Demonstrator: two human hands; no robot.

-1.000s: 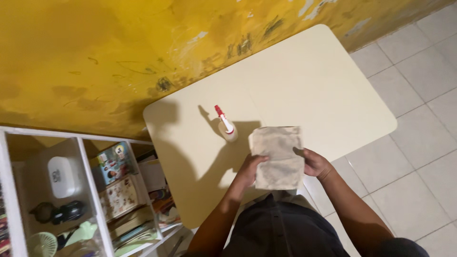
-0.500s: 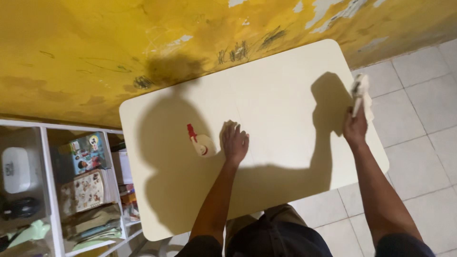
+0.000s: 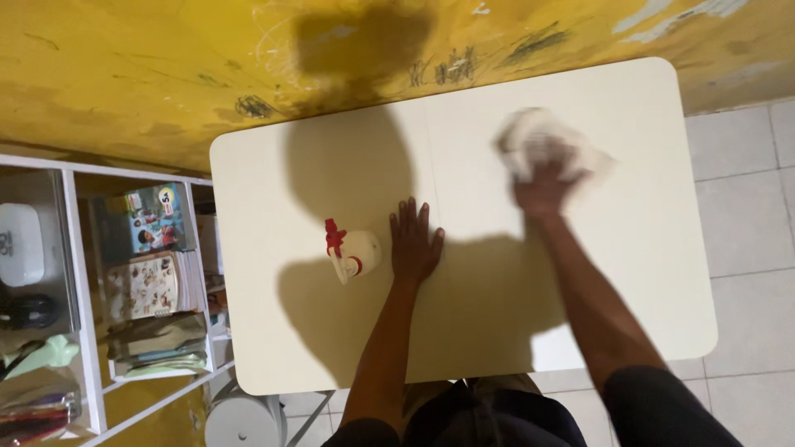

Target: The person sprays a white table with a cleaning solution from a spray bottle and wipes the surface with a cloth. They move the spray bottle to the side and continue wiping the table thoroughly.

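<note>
**Cloth under one palm, table steadied by the other**

We look straight down on a cream table (image 3: 629, 281) pushed against a scuffed yellow wall (image 3: 124, 74). Our right hand (image 3: 542, 186) is closed over a pale cloth (image 3: 538, 141), pressing it flat on the far right part of the tabletop. Hand and cloth are both blurred, so we cannot tell how the fingers grip; the cloth bunches out past the knuckles on both sides, which suits a palm-down hold that keeps as much fabric as possible on the surface.

Our left hand (image 3: 414, 240) holds nothing. It lies open near the middle of the table, fingers spread and pointing toward the wall, palm down. Planted like that, with the arm straight behind it, it reads as a brace: it takes our weight as we lean over and keeps the light table from shifting under the other arm's push.

Just beside that hand, on its left, stands a small white spray bottle (image 3: 354, 252) with a red nozzle. We cannot tell whether the fingers touch it. It stands well apart from the cloth, yet within easy reach of the free hand.

A white shelf (image 3: 79, 273) with books and odds and ends stands left of the table, and grey floor tiles (image 3: 745, 207) show on the right.
</note>
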